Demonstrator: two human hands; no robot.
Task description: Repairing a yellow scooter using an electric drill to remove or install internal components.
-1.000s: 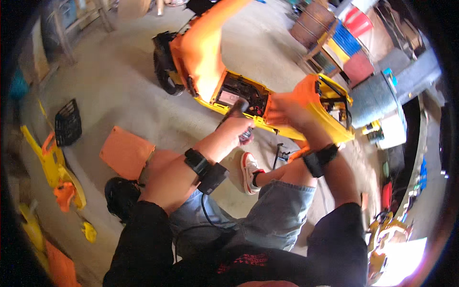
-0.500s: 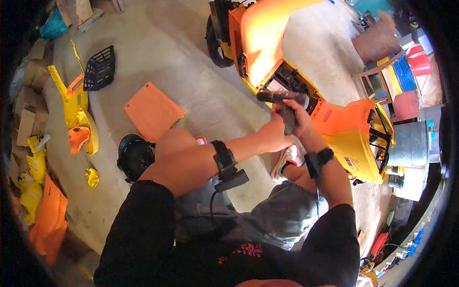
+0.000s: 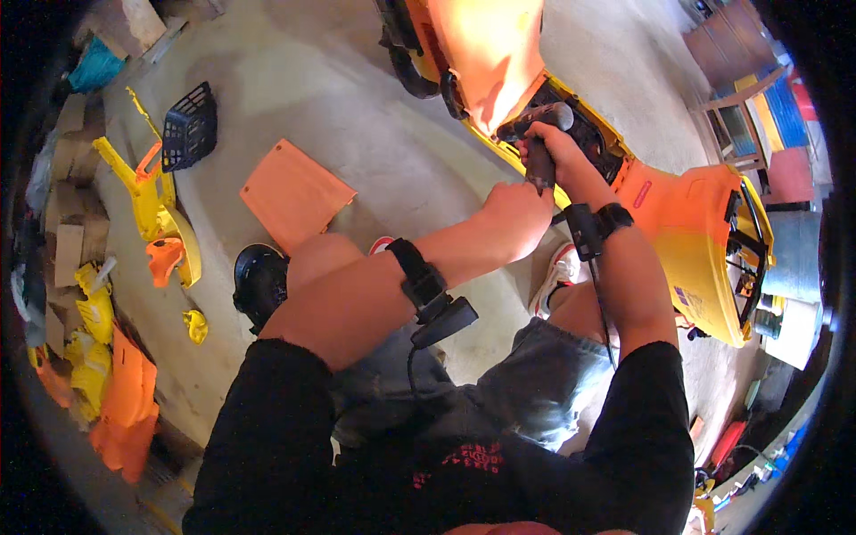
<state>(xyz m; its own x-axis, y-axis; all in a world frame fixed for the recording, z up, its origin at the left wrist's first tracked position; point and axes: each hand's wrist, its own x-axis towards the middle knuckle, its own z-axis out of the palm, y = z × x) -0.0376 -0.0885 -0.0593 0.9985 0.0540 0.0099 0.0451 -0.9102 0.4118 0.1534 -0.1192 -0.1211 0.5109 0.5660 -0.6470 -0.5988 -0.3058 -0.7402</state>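
Observation:
My right hand [image 3: 557,147] is wrapped around the grip of a dark cordless drill [image 3: 539,118], whose head lies over the opened body of a yellow and orange scooter [image 3: 651,192]. Closed at the lower end of the drill's grip is my left hand [image 3: 522,214]; its fingertips are mostly hidden. The drill's front points left, towards the edge of a large orange body panel [image 3: 490,53]. Below the drill, dark inner parts [image 3: 593,143] of the scooter show through the opening. The exact spot that the drill's tip touches cannot be made out.
A flat orange panel [image 3: 296,193] lies on the floor to the left, with a black basket [image 3: 189,127] and yellow trim pieces [image 3: 143,201] beyond. More orange panels [image 3: 129,383] lie along the left wall. A wooden chair [image 3: 736,125] and a grey-blue bin [image 3: 794,254] stand at right.
Both hands and the drill have moved slightly up, and the drill's head shows more plainly. My view has shifted, so the scooter's rear sits further right.

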